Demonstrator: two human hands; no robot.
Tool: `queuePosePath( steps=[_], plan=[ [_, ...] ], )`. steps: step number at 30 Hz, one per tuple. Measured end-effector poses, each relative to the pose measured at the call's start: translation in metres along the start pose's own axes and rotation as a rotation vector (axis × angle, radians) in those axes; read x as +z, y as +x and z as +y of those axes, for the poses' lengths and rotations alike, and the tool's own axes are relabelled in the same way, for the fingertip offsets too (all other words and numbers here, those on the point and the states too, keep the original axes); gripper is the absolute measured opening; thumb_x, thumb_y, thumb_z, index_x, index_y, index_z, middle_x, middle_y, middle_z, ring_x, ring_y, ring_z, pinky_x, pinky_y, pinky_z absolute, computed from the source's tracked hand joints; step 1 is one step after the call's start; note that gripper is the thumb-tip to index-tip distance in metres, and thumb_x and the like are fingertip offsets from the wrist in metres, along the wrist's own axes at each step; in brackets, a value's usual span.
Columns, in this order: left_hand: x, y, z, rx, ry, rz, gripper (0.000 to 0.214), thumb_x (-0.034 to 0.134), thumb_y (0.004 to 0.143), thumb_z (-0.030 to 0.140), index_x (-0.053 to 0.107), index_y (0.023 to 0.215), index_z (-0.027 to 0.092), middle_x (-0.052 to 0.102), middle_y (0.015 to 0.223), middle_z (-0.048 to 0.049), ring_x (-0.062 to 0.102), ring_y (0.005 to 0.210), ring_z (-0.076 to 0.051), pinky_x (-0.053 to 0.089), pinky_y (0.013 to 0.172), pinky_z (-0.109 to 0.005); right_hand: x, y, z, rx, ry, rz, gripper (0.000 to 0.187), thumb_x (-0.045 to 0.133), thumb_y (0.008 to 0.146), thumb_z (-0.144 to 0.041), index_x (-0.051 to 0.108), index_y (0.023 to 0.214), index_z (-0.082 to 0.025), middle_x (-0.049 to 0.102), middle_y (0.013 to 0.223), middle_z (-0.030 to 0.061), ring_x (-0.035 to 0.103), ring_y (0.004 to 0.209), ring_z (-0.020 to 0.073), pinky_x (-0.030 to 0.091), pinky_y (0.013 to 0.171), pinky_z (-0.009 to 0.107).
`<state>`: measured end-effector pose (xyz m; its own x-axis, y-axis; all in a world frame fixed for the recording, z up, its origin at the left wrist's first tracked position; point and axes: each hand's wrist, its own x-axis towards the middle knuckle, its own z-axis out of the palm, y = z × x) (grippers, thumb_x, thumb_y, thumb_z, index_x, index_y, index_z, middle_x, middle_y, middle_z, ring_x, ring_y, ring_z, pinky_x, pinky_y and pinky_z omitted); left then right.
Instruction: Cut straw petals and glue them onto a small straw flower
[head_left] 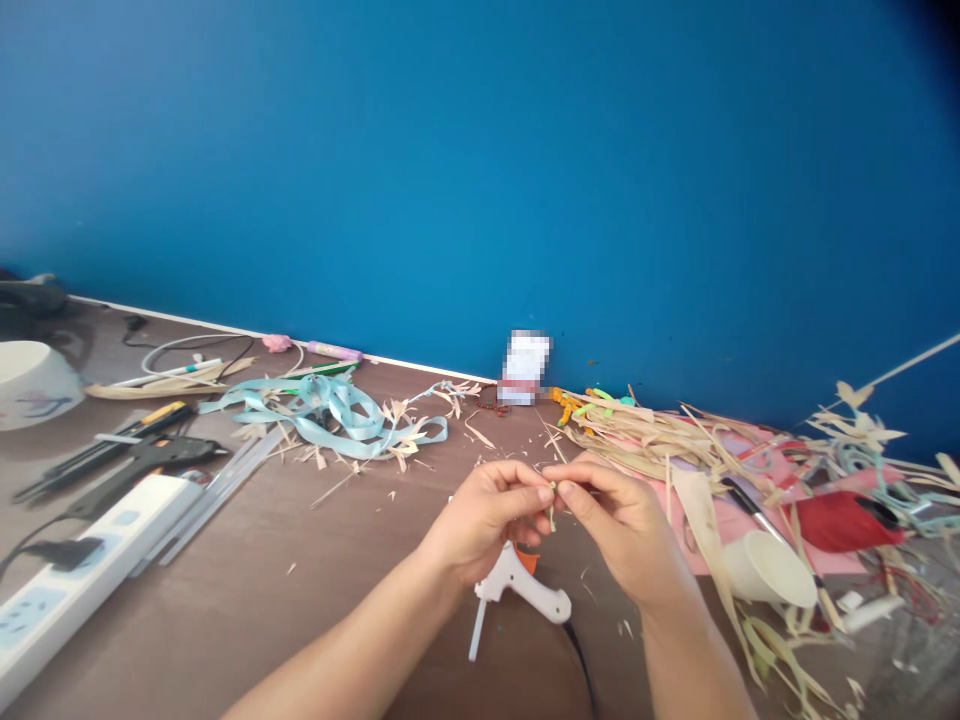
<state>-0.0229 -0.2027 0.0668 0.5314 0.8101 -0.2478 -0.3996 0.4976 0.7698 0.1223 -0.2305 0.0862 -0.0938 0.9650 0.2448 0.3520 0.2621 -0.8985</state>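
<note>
My left hand (487, 512) and my right hand (616, 520) meet above the middle of the table, fingertips almost touching. Between them is a small pale strip of dried husk (553, 518), pinched by thumb and forefinger on both sides; most of it is covered by the fingers. Just below the hands lies a white hot glue gun (525, 588) with an orange part, a glue stick poking out of its back and a black cord running toward me. Tiny husk scraps are scattered around it on the brown table (360, 600).
On the left are a white power strip (97, 570), a black glue gun (150, 465), clear glue sticks (225, 495) and a light blue ribbon (352, 415). Dried husks (637, 425), a red spool (844, 522) and a white cup (769, 570) crowd the right. A blue wall (450, 180) rises behind.
</note>
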Motion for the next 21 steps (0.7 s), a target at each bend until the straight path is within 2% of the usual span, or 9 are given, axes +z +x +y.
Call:
queuePosePath(
  steps=[7,14,21],
  plan=[
    [0.004,-0.004,0.002,0.212,0.235,0.076,0.016,0.068,0.063,0.025,0.058,0.063,0.012,0.055,0.05,0.0031,0.048,0.043,-0.005,0.038,0.045,-0.017,0.0,-0.002,-0.003,0.018,-0.118,0.049,0.006,0.055,0.076,-0.023,0.06,0.079,-0.02,0.051,0.069,-0.0006,0.047,0.06,0.0121,0.039,0.051,0.023],
    [0.008,-0.008,0.003,0.202,0.343,0.067,0.015,0.064,0.065,0.026,0.055,0.064,0.014,0.051,0.048,0.0045,0.044,0.041,-0.006,0.036,0.04,-0.017,0.0,-0.002,-0.009,0.018,-0.123,0.006,0.008,0.052,0.078,-0.02,0.056,0.072,-0.019,0.052,0.07,-0.0004,0.049,0.061,0.0125,0.039,0.052,0.023],
    [0.007,-0.008,0.003,0.2,0.373,0.044,0.017,0.064,0.064,0.026,0.055,0.064,0.012,0.049,0.051,0.0042,0.042,0.044,-0.005,0.035,0.042,-0.017,-0.002,-0.004,-0.011,0.068,-0.113,-0.06,0.005,0.052,0.077,-0.02,0.057,0.077,-0.02,0.052,0.069,-0.0014,0.047,0.061,0.0121,0.038,0.053,0.022]
  ],
)
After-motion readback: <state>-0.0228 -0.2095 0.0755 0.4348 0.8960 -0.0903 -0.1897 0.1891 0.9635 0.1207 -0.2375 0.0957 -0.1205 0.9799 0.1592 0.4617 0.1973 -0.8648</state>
